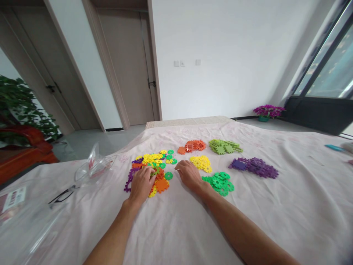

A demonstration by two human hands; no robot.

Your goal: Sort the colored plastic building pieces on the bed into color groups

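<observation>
My left hand (141,184) rests over a mixed pile of plastic gear-shaped pieces (162,185) in orange, yellow, purple and green. Its fingers are curled down among them, and a light green gear piece (157,170) shows right at the fingertips; whether they grip it is unclear. My right hand (189,176) is just right of that pile, its fingers bent together and pointing left. What lies between them, if anything, is hidden. A single green gear piece (168,176) lies between the hands. Beyond the right fingers sits a yellow heap (201,163), and beside the wrist a green heap (220,183).
Orange pieces (195,145), light green pieces (224,146) and purple pieces (255,167) form separate heaps at the back and right. Glasses (63,194) and clear plastic packaging (96,167) lie left on the pale tablecloth (162,232). A blue object (334,147) is far right.
</observation>
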